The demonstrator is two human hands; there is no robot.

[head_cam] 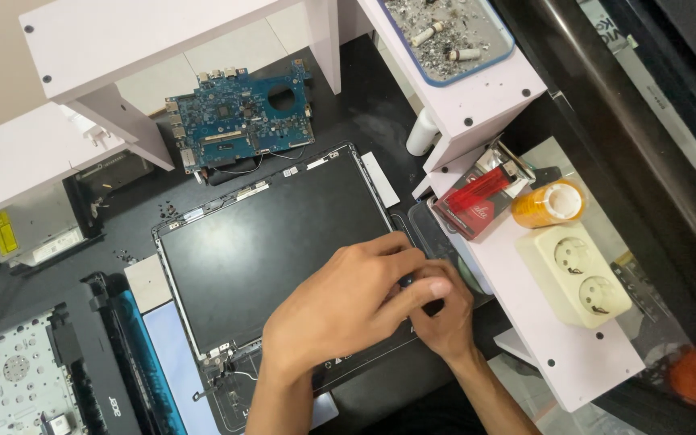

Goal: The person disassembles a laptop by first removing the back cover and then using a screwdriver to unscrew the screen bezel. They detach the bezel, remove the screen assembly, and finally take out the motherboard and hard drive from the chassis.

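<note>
Together, left hand [340, 310], right hand [447, 318], one laptop screen [271, 250]

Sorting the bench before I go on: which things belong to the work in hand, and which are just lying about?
In hand: left hand, right hand, screen panel, small tool.
Lying about: motherboard, ashtray, lighter, tape roll, socket strip.

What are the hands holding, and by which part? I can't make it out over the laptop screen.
A small dark tool shows between the left hand and right hand fingers; grip point cannot be told.
</note>
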